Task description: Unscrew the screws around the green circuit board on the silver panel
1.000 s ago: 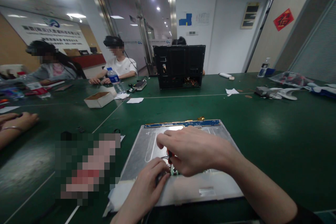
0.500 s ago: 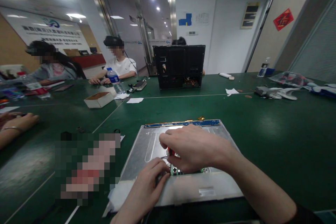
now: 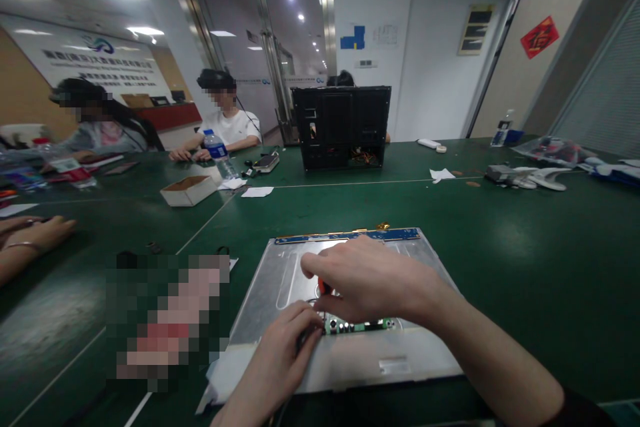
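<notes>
Head view: a flat silver metal panel [image 3: 267, 293] lies on the dark green table [image 3: 525, 280], a blue circuit strip [image 3: 400, 235] along its far edge and a narrow green circuit board [image 3: 360, 327] toward its near edge. The right hand [image 3: 370, 280] arches over the board, its fingers curled around a red-handled tool [image 3: 324, 287], and covers the panel's middle. The left hand [image 3: 285, 340] rests at the board's left end, fingertips close together; whether they grip anything, I cannot tell. Left of the panel, a pinkish pixelated patch [image 3: 170, 320] masks part of the table. Beyond the panel's far left corner stand an open white cardboard box [image 3: 187, 194] and a clear blue-capped plastic bottle [image 3: 216, 147]. Near the table's far edge, an upright squarish black casing [image 3: 343, 123] hides most of a person [image 3: 344, 78]. A co-worker's hands [image 3: 43, 240] rest on the table's left side, well apart.
</notes>
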### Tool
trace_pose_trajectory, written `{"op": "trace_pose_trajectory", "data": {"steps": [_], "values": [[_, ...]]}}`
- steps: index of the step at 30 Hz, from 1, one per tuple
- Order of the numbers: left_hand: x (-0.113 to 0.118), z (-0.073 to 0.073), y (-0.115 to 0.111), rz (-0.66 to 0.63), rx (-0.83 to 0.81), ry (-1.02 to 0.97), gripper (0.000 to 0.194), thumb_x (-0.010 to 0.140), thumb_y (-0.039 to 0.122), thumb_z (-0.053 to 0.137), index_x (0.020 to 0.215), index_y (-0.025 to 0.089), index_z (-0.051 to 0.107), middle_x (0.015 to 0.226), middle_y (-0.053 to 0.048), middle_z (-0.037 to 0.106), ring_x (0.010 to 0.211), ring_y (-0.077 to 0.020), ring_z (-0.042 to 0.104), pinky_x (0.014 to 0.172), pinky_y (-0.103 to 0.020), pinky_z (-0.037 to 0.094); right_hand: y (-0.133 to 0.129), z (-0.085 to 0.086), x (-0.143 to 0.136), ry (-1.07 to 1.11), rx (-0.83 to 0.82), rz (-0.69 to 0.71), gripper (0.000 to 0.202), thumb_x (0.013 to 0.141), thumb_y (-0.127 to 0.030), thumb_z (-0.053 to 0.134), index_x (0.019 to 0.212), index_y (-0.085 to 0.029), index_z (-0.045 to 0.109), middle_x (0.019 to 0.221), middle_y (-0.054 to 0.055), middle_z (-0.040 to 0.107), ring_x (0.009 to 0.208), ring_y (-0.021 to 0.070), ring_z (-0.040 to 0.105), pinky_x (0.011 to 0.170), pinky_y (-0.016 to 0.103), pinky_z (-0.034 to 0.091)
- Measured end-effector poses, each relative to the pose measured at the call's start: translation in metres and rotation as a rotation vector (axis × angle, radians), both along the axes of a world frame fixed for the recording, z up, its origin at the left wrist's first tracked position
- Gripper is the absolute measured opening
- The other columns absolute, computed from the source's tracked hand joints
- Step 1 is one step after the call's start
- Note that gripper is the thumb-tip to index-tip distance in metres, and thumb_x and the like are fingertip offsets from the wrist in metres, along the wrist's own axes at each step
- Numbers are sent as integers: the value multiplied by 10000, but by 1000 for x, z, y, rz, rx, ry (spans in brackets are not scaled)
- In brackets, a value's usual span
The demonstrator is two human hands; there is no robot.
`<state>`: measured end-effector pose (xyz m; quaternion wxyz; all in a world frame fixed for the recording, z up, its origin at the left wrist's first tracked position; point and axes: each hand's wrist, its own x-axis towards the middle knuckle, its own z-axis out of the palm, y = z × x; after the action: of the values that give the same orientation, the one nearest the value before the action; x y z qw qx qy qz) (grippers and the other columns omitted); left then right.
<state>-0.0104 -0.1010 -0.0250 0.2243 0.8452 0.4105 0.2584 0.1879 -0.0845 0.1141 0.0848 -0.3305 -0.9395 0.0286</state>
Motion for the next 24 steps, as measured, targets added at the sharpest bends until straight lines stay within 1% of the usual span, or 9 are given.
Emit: {"op": "trace_pose_trajectory", "data": {"steps": [4,7,11,15,18,21,24], "values": [[0,0,1,-16,-20,-3,150,891,187,445,833,199,583,878,-63,624,835,-221,610,734,-311,493,-1,2,1,0,-28,43,137,808,-224,541,926,-158,524,838,41,674,634,137,558,469,239,280],[0,1,1,-16,-19,5,153,890,190,439,828,201,578,874,-66,621,848,-226,608,750,-319,494,-2,3,0,1,-19,33,126,800,-200,543,916,-156,524,806,33,674,595,128,545,441,236,258],[1,3,0,-6,-14,6,158,890,184,444,822,205,585,865,-61,632,824,-217,613,731,-310,492,-1,0,-3,0,41,-23,125,844,-238,521,944,-167,547,772,35,682,570,140,556,433,257,200],[2,2,-1,10,-2,13,170,888,186,448,793,204,587,811,-46,628,756,-205,612,682,-299,484,1,-1,-3,-4,50,-41,145,872,-294,515,926,-172,572,743,32,679,582,146,570,447,262,191],[1,1,0,11,1,1,162,889,193,451,801,204,586,825,-49,625,772,-208,609,689,-300,485,0,0,-2,3,29,-23,141,854,-291,524,908,-166,562,771,37,680,591,146,564,447,258,213],[0,0,1,-18,-8,-18,155,895,195,440,825,201,578,876,-63,622,829,-218,607,732,-312,490,-1,1,-1,7,8,27,125,813,-252,541,893,-155,541,813,49,672,618,147,559,456,249,262],[0,1,2,-40,-16,-13,150,902,194,433,848,200,573,909,-70,619,872,-224,602,773,-324,489,-2,2,-1,6,-4,55,96,811,-211,528,887,-153,533,835,53,666,633,142,557,469,243,297]]}}
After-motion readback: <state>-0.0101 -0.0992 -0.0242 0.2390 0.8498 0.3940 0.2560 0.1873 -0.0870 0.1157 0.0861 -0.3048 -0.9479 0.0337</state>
